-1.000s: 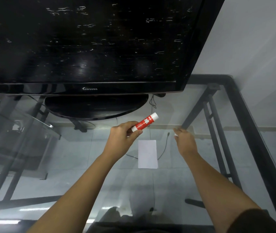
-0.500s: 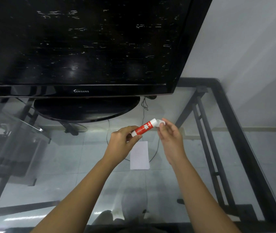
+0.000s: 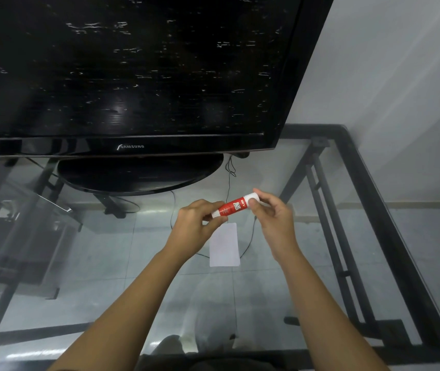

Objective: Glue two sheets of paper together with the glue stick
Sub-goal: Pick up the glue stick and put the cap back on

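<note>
The glue stick (image 3: 233,207) hangs above the paper (image 3: 224,245) on the tabletop (image 3: 122,253), its long axis running 8 to 2 o'clock, left hand (image 3: 196,223) fingers clamped on the base, right hand (image 3: 272,218) fingers pinching the cap end.

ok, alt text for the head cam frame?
Two hands hold a red and white glue stick above a glass table: left hand grips its base, right hand pinches the white cap. White paper lies below, before a black TV.
</note>
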### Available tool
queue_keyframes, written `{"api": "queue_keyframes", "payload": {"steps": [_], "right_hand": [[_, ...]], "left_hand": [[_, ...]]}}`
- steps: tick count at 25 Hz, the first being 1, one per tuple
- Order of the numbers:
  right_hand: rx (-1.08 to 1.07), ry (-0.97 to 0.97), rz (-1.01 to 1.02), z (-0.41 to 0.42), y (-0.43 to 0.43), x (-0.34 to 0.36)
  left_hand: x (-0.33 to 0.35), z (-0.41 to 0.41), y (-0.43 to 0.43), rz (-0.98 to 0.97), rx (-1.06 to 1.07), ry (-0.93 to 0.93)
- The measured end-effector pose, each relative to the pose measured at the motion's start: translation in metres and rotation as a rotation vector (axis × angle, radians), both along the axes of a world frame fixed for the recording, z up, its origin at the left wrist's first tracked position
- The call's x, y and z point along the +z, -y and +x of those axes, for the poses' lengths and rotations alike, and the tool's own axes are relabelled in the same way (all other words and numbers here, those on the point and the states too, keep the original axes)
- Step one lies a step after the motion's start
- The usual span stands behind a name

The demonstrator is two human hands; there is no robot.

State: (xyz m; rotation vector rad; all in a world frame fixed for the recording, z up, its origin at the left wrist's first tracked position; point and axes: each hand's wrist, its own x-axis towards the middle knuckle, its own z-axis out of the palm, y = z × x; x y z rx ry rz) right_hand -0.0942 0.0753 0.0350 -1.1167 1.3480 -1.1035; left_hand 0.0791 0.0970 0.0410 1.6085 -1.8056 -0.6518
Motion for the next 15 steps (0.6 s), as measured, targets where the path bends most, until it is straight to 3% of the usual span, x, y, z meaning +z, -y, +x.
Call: {"api": "queue_keyframes", "payload": {"steps": [10, 15], "right_hand": [[0.011, 0.0, 0.011, 0.003, -0.002, 0.004], [0.083, 0.016, 0.004, -0.009, 0.002, 0.005]], "left_hand": [[-0.003, 0.002, 0.002, -0.024, 0.025, 0.049], [0.004, 0.002, 0.004, 0.063, 0.047, -0.139]]}}
